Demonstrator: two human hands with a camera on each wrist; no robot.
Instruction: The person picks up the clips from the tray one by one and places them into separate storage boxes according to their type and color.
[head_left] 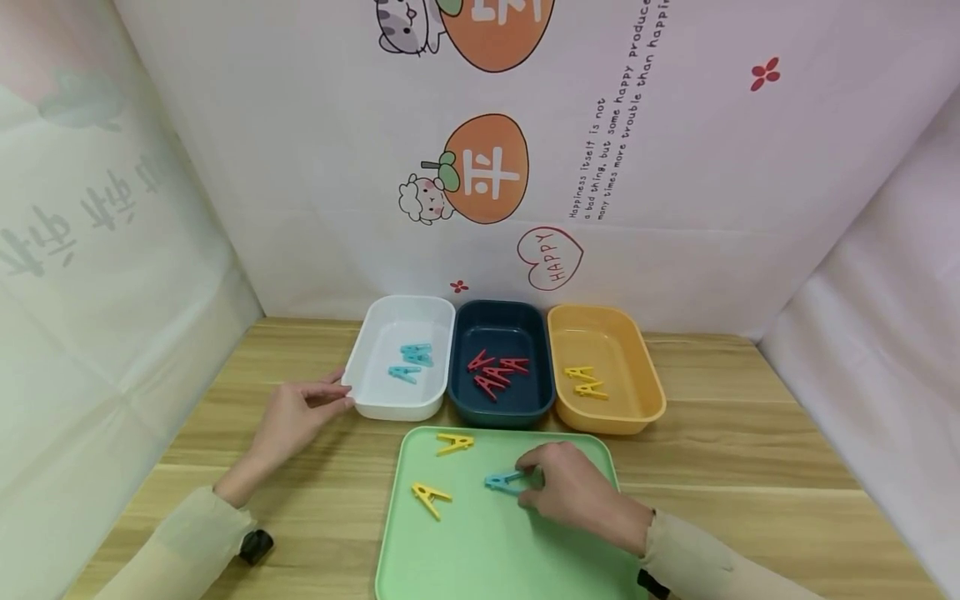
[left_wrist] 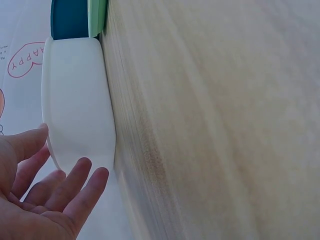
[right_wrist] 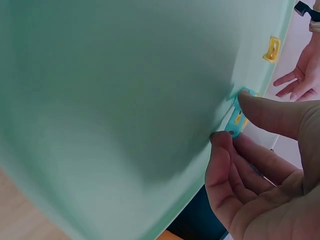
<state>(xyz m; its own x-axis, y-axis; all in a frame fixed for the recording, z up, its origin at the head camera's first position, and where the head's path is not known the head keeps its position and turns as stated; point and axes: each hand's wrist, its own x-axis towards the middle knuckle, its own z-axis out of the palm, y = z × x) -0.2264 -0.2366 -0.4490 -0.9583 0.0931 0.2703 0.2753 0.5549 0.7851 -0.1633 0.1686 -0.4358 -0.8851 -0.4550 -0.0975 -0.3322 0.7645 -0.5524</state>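
Observation:
My right hand is over the green tray, thumb and forefinger at the two spread legs of a light-blue clothespin. In the right wrist view, the thumb and fingertips pinch that blue clothespin from either side. Two yellow clothespins lie on the tray to its left. My left hand is at the near left corner of the white bin. In the left wrist view, the thumb is right at the bin's rim and the other fingers are loosely spread beside its wall.
Behind the tray, three bins stand in a row against the printed backdrop. The white one holds blue clothespins, the dark-blue bin several red ones, the yellow-orange bin two yellow ones. A wooden table lies beneath.

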